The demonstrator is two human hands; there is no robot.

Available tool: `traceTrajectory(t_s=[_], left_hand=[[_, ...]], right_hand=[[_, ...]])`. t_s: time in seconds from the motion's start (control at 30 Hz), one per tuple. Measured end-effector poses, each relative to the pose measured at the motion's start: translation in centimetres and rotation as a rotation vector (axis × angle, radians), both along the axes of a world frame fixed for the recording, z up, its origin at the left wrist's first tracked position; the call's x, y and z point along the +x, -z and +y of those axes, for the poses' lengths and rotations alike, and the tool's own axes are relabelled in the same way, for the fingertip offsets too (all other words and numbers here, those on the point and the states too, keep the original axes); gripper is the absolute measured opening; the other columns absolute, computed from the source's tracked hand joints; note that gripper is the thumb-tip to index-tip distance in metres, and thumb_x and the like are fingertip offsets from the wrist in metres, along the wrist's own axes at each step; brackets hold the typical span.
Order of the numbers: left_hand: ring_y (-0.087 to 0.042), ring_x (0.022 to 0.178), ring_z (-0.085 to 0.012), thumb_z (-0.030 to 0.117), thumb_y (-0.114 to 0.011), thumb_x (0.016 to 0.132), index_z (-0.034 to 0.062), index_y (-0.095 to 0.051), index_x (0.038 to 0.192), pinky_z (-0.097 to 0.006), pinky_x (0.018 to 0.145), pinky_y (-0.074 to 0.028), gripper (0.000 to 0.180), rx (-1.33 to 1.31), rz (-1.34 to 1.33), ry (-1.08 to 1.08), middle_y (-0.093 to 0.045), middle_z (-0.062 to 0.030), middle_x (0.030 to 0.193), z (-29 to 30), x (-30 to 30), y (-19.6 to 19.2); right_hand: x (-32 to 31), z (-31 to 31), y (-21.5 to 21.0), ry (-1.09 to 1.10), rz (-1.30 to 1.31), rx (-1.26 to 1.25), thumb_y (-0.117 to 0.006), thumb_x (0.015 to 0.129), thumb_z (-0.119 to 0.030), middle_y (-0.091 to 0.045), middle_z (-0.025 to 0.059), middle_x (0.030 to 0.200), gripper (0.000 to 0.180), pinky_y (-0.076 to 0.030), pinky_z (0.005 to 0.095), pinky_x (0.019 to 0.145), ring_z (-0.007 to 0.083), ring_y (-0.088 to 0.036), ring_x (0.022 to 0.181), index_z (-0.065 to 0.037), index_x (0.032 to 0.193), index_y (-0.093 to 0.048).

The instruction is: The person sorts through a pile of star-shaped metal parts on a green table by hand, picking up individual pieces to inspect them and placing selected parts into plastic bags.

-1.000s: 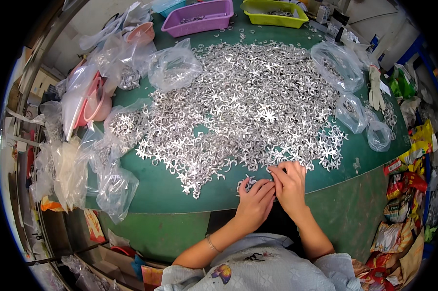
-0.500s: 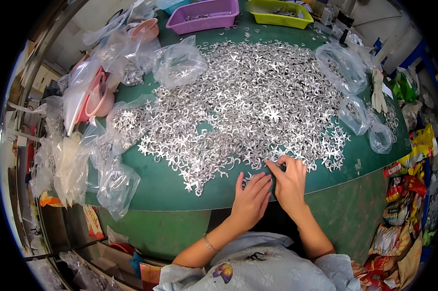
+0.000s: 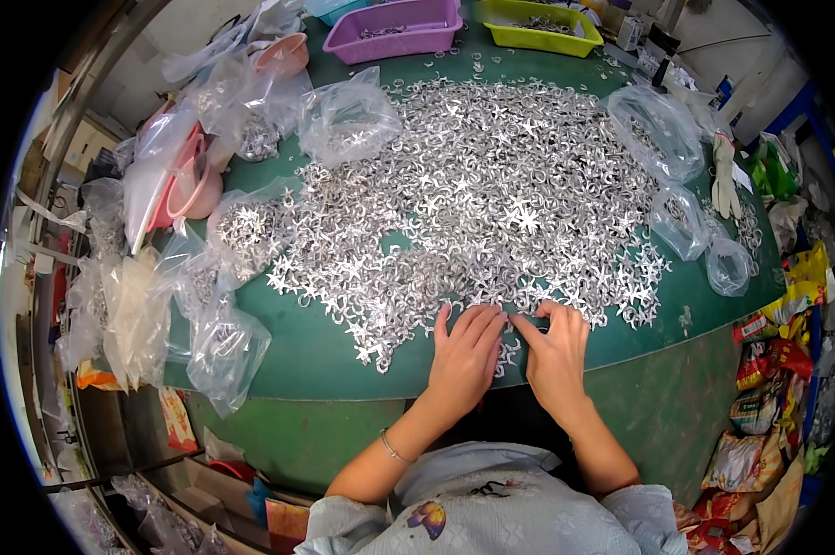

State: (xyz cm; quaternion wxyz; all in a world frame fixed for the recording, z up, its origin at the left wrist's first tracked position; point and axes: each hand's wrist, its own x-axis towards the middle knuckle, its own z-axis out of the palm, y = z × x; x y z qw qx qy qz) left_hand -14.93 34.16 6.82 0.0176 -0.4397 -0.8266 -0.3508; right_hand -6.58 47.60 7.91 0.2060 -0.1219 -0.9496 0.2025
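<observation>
A wide heap of small silver metal pieces (image 3: 491,176), many star-shaped and others curved like crescents, covers the green table (image 3: 315,356). My left hand (image 3: 463,351) lies at the heap's near edge, its fingers stretched out and the thumb apart, touching the pieces. Just right of it, my right hand (image 3: 556,356) has its thumb pointing left and its fingers bent down onto the pieces, thumb and forefinger apart. No held piece shows in either hand. A few loose silver pieces (image 3: 507,355) lie between the hands near the table's edge.
Clear plastic bags (image 3: 228,356) of pieces line the left side, beside pink plastic baskets (image 3: 195,190). A purple tray (image 3: 394,32) and a yellow-green tray (image 3: 542,30) stand at the back. More bags (image 3: 658,134) and a white glove (image 3: 723,176) lie right.
My left hand has moved forward and slightly left onto the heap's edge, uncovering loose pieces between the hands. My right hand has shifted only a little.
</observation>
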Motion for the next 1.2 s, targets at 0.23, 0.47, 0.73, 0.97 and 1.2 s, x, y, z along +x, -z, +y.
traceTrajectory(t_s=[0.23,0.47,0.73,0.97,1.2], left_hand=[[-0.056,0.111,-0.0258,-0.004,-0.061,0.080,0.0037,-0.059,0.119,-0.051,0.106,-0.029,0.039,-0.030,0.004,0.007,-0.059,-0.0085,0.120,-1.6,-1.0,-0.3],[-0.054,0.110,-0.0275,-0.009,-0.058,0.071,0.0014,-0.061,0.114,-0.046,0.097,-0.036,0.044,-0.039,0.019,0.108,-0.058,-0.0088,0.118,-1.4,-0.7,-0.2],[-0.056,0.108,-0.0278,-0.009,-0.058,0.075,0.0014,-0.061,0.111,-0.044,0.095,-0.037,0.038,0.029,-0.018,0.066,-0.060,-0.0094,0.114,-1.9,-0.7,-0.7],[-0.056,0.108,-0.0278,-0.009,-0.058,0.077,0.0037,-0.062,0.109,-0.043,0.095,-0.036,0.035,-0.003,-0.014,0.072,-0.060,-0.0095,0.114,-2.7,-0.3,-1.0],[-0.057,0.104,-0.0264,-0.008,-0.059,0.077,0.0040,-0.064,0.106,-0.040,0.091,-0.036,0.032,0.078,-0.044,-0.067,-0.062,-0.0084,0.110,-2.3,-0.2,-0.8]], right_hand=[[1.0,-0.1,-0.2,-0.013,-0.011,-0.136,-0.057,0.072,0.007,-0.052,0.0120,0.108,0.041,-0.035,0.0419,0.086,0.0316,-0.047,0.102,-0.010,0.108,-0.070],[0.0,-0.2,0.4,-0.045,-0.017,-0.070,-0.057,0.071,0.008,-0.052,0.0123,0.110,0.044,-0.035,0.0421,0.086,0.0319,-0.047,0.103,-0.009,0.110,-0.069],[-1.8,-0.6,0.3,-0.084,0.052,-0.103,-0.057,0.071,0.008,-0.053,0.0119,0.109,0.044,-0.036,0.0423,0.085,0.0314,-0.048,0.102,-0.009,0.109,-0.069],[-1.6,0.1,0.5,-0.027,0.061,-0.049,-0.068,0.075,-0.005,-0.053,0.0096,0.108,0.032,-0.036,0.0414,0.083,0.0294,-0.049,0.101,-0.011,0.106,-0.069],[-3.1,0.0,0.0,-0.139,0.065,-0.018,-0.071,0.075,-0.008,-0.056,0.0059,0.101,0.027,-0.035,0.0401,0.081,0.0258,-0.050,0.095,-0.010,0.102,-0.069]])
